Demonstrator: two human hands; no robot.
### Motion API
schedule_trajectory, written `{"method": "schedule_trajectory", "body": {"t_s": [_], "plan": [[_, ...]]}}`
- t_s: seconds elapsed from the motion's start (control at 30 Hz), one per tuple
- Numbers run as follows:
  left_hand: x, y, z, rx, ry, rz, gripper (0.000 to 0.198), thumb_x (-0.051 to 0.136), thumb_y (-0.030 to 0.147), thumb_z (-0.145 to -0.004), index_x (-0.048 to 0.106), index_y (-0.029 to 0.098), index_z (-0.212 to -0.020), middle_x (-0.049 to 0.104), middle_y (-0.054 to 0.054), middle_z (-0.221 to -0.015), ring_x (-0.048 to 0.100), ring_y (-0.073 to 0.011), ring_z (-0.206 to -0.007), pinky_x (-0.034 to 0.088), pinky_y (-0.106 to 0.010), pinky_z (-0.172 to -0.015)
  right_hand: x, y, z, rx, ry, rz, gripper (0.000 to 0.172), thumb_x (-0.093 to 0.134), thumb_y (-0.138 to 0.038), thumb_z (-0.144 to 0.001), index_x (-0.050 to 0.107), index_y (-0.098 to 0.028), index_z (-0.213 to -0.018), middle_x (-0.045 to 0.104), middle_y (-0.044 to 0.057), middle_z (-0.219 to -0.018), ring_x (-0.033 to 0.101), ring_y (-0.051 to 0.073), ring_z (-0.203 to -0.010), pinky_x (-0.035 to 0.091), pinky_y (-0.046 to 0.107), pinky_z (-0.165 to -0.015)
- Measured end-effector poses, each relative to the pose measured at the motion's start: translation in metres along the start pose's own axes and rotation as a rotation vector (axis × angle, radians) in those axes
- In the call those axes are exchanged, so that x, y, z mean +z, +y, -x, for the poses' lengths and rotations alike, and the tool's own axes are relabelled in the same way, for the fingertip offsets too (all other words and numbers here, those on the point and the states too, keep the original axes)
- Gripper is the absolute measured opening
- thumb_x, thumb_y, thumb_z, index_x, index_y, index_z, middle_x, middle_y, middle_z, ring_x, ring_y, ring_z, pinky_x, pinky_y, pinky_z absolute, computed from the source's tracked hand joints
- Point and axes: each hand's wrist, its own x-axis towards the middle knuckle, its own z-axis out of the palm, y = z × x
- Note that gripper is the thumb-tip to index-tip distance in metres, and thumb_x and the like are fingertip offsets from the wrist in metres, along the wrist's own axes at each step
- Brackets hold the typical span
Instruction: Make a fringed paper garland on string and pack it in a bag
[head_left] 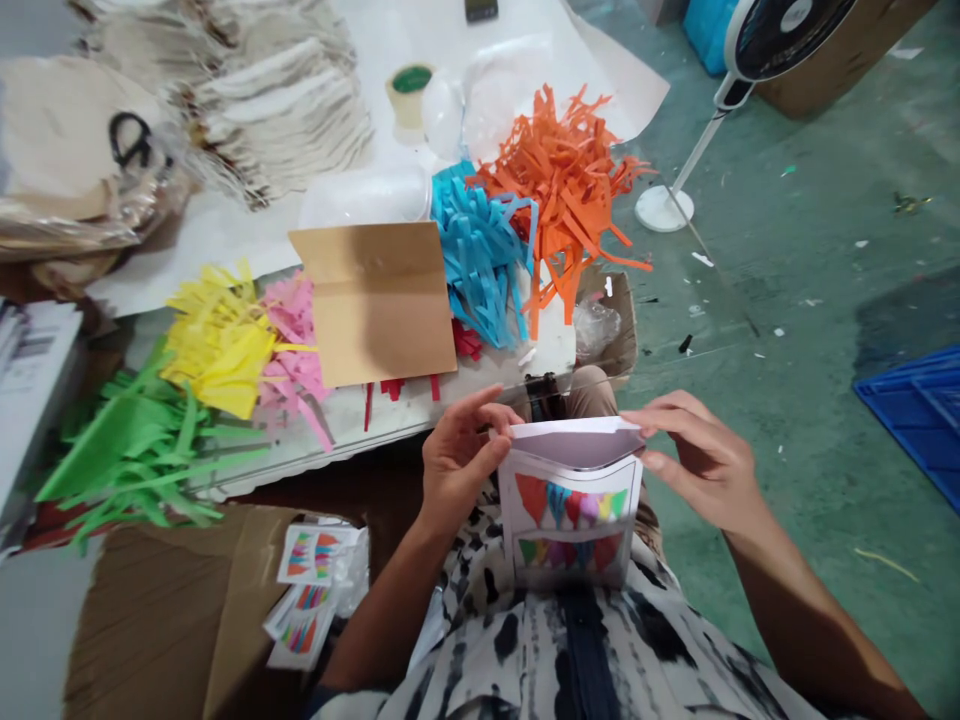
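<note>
A white printed card packet [571, 510] with pictures of colourful pennants is held upright in front of my body, its top edge parted. My left hand [465, 450] pinches its top left corner between thumb and fingers. At the top right corner, my right hand [697, 455] grips the edge the same way. Beyond them on the table lies a brown cardboard piece [379, 305], with blue paper strips [484, 255] and orange paper strips [566, 180] to its right. Pink strips [292, 340], yellow strips [221, 340] and green strips [142, 440] are to its left.
A white table [285, 440] spans the upper left, with stacked cream fabric [277, 100] and a tape roll [410, 95]. An open carton [165, 610] with printed cards [319, 555] sits lower left. A fan [731, 95] and blue crate [919, 410] stand at right.
</note>
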Motion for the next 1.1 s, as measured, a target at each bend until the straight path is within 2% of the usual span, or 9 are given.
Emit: {"method": "schedule_trajectory", "body": {"t_s": [0.1,0.2,0.33,0.53,0.7,0.83,0.93,1.0,1.1], "plan": [[0.007,0.008,-0.005,-0.008,-0.013,-0.099,0.046,0.080,0.021,-0.090,0.072,0.028,-0.135,0.058,0.002,-0.081,0.064,-0.0138,-0.086,0.055,-0.026,-0.082,0.003,-0.008,-0.002,0.072,0.017,0.006,0.027,0.061,-0.027,-0.105,0.079,-0.035,-0.122,0.072,0.002,-0.093,0.062,0.017,-0.079,0.048,0.032,-0.071],[0.012,0.015,-0.008,-0.006,-0.032,-0.192,0.056,0.083,0.022,-0.087,0.070,0.030,-0.140,0.059,0.000,-0.090,0.061,-0.0127,-0.085,0.054,-0.025,-0.083,0.007,-0.019,-0.007,0.177,0.122,-0.024,0.025,0.064,-0.031,-0.104,0.079,-0.036,-0.123,0.071,0.001,-0.095,0.060,0.017,-0.080,0.048,0.029,-0.071],[0.011,0.022,-0.008,-0.060,-0.129,-0.268,0.039,0.072,0.024,-0.096,0.076,0.029,-0.134,0.068,-0.009,-0.124,0.068,-0.0184,-0.100,0.055,-0.032,-0.093,0.006,-0.031,-0.013,0.250,-0.029,-0.080,0.031,0.064,-0.034,-0.104,0.075,-0.038,-0.132,0.073,0.003,-0.115,0.066,0.019,-0.103,0.053,0.030,-0.086],[0.005,0.026,-0.009,-0.075,-0.269,-0.241,0.026,0.064,0.018,-0.097,0.087,0.026,-0.107,0.081,-0.009,-0.114,0.074,-0.0248,-0.105,0.058,-0.036,-0.093,0.001,-0.034,-0.010,0.234,-0.098,-0.170,0.026,0.061,-0.031,-0.105,0.079,-0.037,-0.124,0.077,0.002,-0.118,0.070,0.020,-0.110,0.055,0.030,-0.093],[0.004,0.030,-0.010,0.031,-0.341,-0.238,0.025,0.064,0.025,-0.098,0.087,0.026,-0.108,0.081,-0.011,-0.112,0.076,-0.0254,-0.099,0.061,-0.037,-0.087,0.008,-0.043,-0.006,0.286,-0.037,-0.184,0.024,0.059,-0.040,-0.106,0.082,-0.031,-0.109,0.081,0.002,-0.104,0.073,0.020,-0.092,0.057,0.029,-0.079],[0.004,0.030,-0.010,0.146,-0.416,-0.252,0.033,0.077,0.049,-0.091,0.086,0.024,-0.111,0.080,-0.013,-0.119,0.077,-0.0291,-0.103,0.063,-0.041,-0.089,0.013,-0.048,-0.007,0.319,0.057,-0.134,0.013,0.069,-0.031,-0.101,0.082,-0.031,-0.102,0.081,0.000,-0.093,0.073,0.016,-0.079,0.056,0.024,-0.066],[0.003,0.024,-0.009,0.219,-0.442,-0.259,0.031,0.091,0.033,-0.080,0.085,0.026,-0.110,0.080,-0.012,-0.122,0.078,-0.0300,-0.105,0.065,-0.042,-0.089,0.012,-0.044,-0.006,0.273,0.057,-0.131,0.015,0.069,-0.027,-0.101,0.082,-0.031,-0.104,0.082,0.000,-0.096,0.075,0.016,-0.082,0.058,0.025,-0.069],[0.004,0.020,-0.008,0.227,-0.426,-0.243,0.027,0.089,0.015,-0.080,0.085,0.025,-0.104,0.080,-0.012,-0.120,0.079,-0.0288,-0.104,0.067,-0.041,-0.087,0.010,-0.039,-0.006,0.204,0.020,-0.134,0.017,0.069,-0.023,-0.101,0.082,-0.031,-0.105,0.082,0.001,-0.098,0.076,0.017,-0.087,0.059,0.027,-0.074],[0.005,0.016,-0.007,0.211,-0.380,-0.224,0.023,0.085,0.008,-0.080,0.085,0.023,-0.098,0.081,-0.012,-0.117,0.080,-0.0277,-0.100,0.068,-0.039,-0.084,0.008,-0.031,-0.007,0.129,-0.019,-0.173,0.019,0.068,-0.019,-0.100,0.083,-0.030,-0.105,0.083,0.002,-0.101,0.077,0.019,-0.091,0.060,0.031,-0.079]]}}
